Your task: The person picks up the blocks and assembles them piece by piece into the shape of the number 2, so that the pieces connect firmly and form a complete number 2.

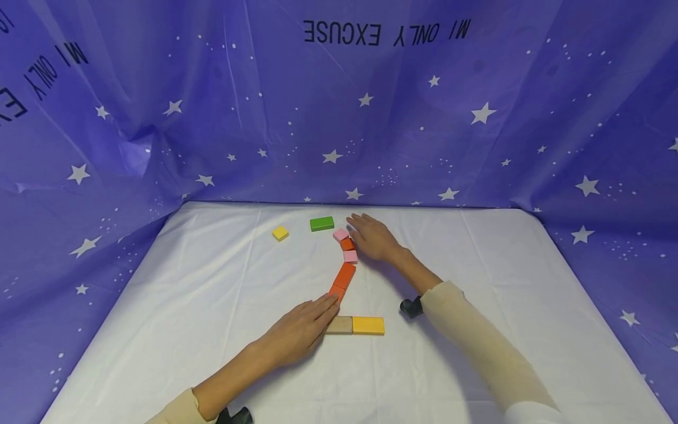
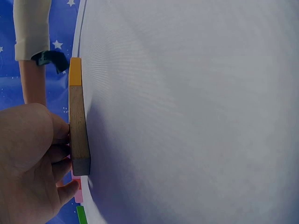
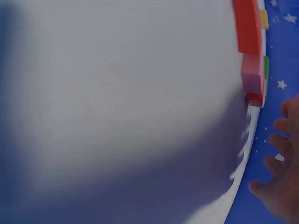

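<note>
Small blocks form a curved line: a pink block (image 1: 341,235), a small red block (image 1: 346,244), another pink block (image 1: 350,257), then two longer orange-red blocks, the upper one (image 1: 345,275) in full sight and the lower one (image 1: 337,290) partly under fingertips. My left hand (image 1: 296,331) reaches that lower block with extended fingers. Its fingers also overlap the left end of a plain wooden block (image 1: 341,325), which meets a yellow block (image 1: 368,325) end to end. Beside the far pink block, my right hand (image 1: 372,237) has loosely extended fingers and holds nothing; the right wrist view shows them spread.
A green block (image 1: 322,224) lies just left of the line's far end, and a small yellow block (image 1: 280,234) sits farther left. White cloth (image 1: 212,330) covers the table. Behind it and at both sides hangs a purple star-printed curtain (image 1: 296,135).
</note>
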